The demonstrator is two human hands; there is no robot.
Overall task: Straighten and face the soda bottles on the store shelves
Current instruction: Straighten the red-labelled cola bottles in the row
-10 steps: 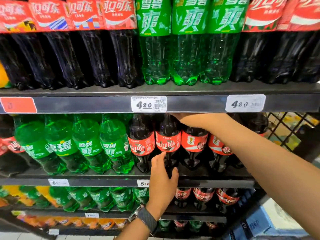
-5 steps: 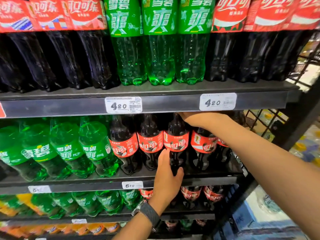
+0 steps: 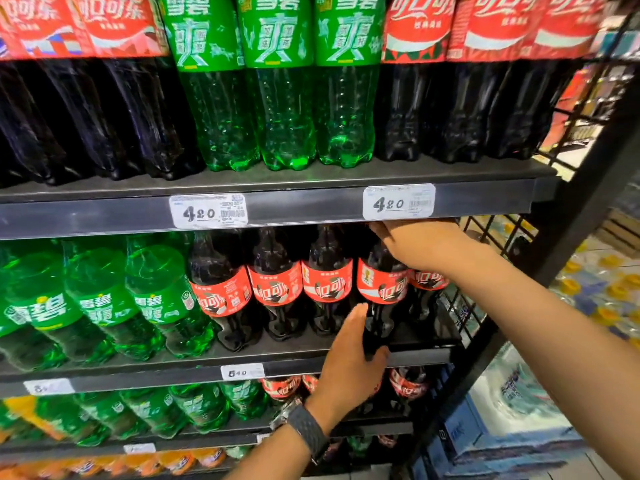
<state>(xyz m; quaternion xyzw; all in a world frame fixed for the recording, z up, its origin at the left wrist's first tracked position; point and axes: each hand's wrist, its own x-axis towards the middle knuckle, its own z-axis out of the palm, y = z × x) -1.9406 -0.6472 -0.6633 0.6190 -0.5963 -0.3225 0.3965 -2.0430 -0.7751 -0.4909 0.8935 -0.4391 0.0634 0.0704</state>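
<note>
Head camera looks at store shelves full of soda. We see the left hand (image 3: 349,365) holding the low part of a cola bottle (image 3: 382,289). Its thumb sticks up along the left side of the bottle, and its fingers (image 3: 379,355) curl round the dark bottom part. The right hand (image 3: 419,245) lies over the top of the same bottle, just under the edge of the top shelf (image 3: 294,209). Its fingers are hidden, so we cannot tell if they squeeze the bottle top or only touch it. The cola bottle stands on the middle shelf (image 3: 156,372), near the right end and close to the front edge. Three more dark bottles (image 3: 277,289) with red labels stand in a row to its left. One more stands to its right, partly behind the arm. Green soda bottles (image 3: 100,306) fill the left part of this shelf. A dark watch (image 3: 308,434) sits on the left wrist.
</note>
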